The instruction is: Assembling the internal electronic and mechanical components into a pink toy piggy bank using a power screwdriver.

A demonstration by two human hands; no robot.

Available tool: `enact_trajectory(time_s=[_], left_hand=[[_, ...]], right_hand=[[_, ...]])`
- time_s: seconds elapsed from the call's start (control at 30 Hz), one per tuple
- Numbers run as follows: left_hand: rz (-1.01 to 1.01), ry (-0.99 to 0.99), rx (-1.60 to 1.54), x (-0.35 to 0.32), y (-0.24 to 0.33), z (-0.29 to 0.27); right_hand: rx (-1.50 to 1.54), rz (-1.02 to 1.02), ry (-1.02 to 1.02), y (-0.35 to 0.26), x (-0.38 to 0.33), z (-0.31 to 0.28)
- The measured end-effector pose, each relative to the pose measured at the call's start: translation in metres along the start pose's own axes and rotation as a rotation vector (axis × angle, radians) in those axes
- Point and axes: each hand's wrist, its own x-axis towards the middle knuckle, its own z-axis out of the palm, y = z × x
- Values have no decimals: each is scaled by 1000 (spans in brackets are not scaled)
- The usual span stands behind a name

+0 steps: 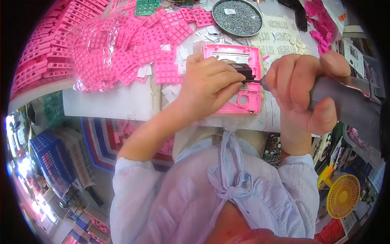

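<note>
My right hand (pixel 298 87) is wrapped round a dark grey power screwdriver (pixel 345 101), held nearly level with its bit pointing left. The bit's tip reaches a small black part (pixel 245 70) lying in an open pink plastic casing (pixel 233 107). My left hand (pixel 211 81) rests over the casing's left side, its fingers pinched together at that black part close to the bit. Whatever sits between those fingertips is too small to make out. Thin wires and a round speaker-like ring (pixel 243 100) show in the casing's near half.
Beyond the casing stands a round metal dish (pixel 237 18) full of small screws. Pink keypads (pixel 142 53) pile up at the left, some under clear plastic, beside stacked pink frames (pixel 53 53). A green circuit board (pixel 147 7) lies at the back. A yellow fan (pixel 343 196) stands low right.
</note>
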Motion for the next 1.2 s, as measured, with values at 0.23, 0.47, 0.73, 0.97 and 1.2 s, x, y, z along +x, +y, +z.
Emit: enact_trajectory(time_s=[0.23,0.47,0.73,0.97,1.2], left_hand=[[-25,45,-38,-6,0,6],[-146,110,274,-16,-2,-4],[-71,-10,372,-30,-17,-3],[-54,26,314,-32,-22,-2],[-28,30,318,-36,-27,1]], right_hand=[[-137,51,20,0,-3,13],[-114,-21,15,20,2,3],[-156,4,19,60,0,0],[-30,-13,30,69,-1,1],[-93,20,-5,71,-3,0]])
